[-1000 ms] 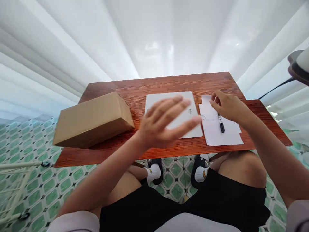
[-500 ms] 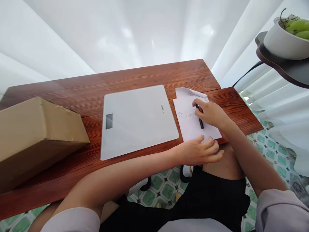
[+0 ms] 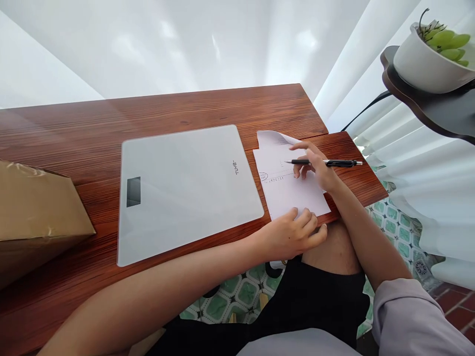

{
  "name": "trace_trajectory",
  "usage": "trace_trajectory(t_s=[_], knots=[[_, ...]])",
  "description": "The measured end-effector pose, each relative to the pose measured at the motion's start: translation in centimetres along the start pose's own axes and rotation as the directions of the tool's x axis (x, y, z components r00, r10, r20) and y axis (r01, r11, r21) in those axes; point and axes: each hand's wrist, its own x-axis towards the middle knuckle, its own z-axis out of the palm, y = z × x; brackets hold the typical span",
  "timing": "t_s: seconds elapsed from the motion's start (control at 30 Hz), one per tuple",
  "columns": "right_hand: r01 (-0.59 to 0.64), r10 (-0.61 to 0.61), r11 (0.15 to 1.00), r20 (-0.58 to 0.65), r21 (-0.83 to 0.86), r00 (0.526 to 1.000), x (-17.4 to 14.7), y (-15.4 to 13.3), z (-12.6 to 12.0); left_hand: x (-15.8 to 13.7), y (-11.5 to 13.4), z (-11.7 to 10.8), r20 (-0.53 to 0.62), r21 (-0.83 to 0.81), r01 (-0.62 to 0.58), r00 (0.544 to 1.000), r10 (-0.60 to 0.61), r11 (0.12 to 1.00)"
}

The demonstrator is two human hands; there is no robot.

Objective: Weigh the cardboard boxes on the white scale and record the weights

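My right hand (image 3: 314, 165) is over the upper part of a white sheet of paper (image 3: 289, 195) and holds a black pen (image 3: 343, 163). The pen lies sideways between thumb and fingers, its tip pointing left, its back end sticking out past the hand. At the paper's near edge rests my left hand (image 3: 293, 232), fingers loosely bent and apart, gripping nothing. Small handwriting, one bit circled, runs across the sheet, whose top left corner curls up. Left of the paper lies a flat white scale (image 3: 185, 190) with a dark display.
A cardboard box (image 3: 37, 207) stands on the wooden table (image 3: 185, 110) at the left. On the right, a dark wavy-edged stand (image 3: 404, 91) carries a white bowl (image 3: 432, 66) of green grapes. A white curtain (image 3: 230, 44) hangs behind the table.
My right hand has picked up the pen from the paper and turned it sideways. My left hand stays by the paper's near edge. The view has shifted slightly right.
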Motion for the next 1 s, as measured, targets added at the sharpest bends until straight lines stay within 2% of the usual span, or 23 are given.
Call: trace_trajectory(t_s=[0.13, 0.37, 0.53, 0.67, 0.8, 1.0], knots=[[-0.028, 0.027, 0.995, -0.014, -0.095, 1.0, 0.1, -0.1, 0.9, 0.0, -0.1, -0.1, 0.02, -0.037, -0.001, 1.0, 0.002, 0.999], [0.004, -0.021, 0.978, -0.079, -0.209, 0.997, -0.1, 0.4, 2.1, 0.1, -0.1, 0.1, -0.004, -0.063, -0.002, 1.0, 0.001, 0.998], [-0.024, 0.009, 0.987, -0.091, -0.161, 0.996, -0.3, 0.4, 2.1, 0.0, 0.0, 0.3, -0.025, -0.042, 0.007, 1.0, -0.008, 0.999], [-0.012, -0.004, 0.974, -0.071, -0.227, 0.997, -0.2, 0.5, 2.1, 0.0, -0.1, 0.2, -0.012, -0.048, 0.006, 1.0, -0.007, 0.999], [-0.031, 0.013, 0.969, -0.071, -0.244, 0.997, -0.1, 0.6, 2.2, 0.1, -0.1, 0.2, -0.017, -0.054, 0.012, 1.0, -0.013, 0.998], [0.008, -0.024, 0.963, -0.057, -0.268, 0.998, -0.2, 0.6, 2.2, 0.1, -0.1, 0.1, -0.02, -0.055, 0.022, 1.0, -0.023, 0.998]])
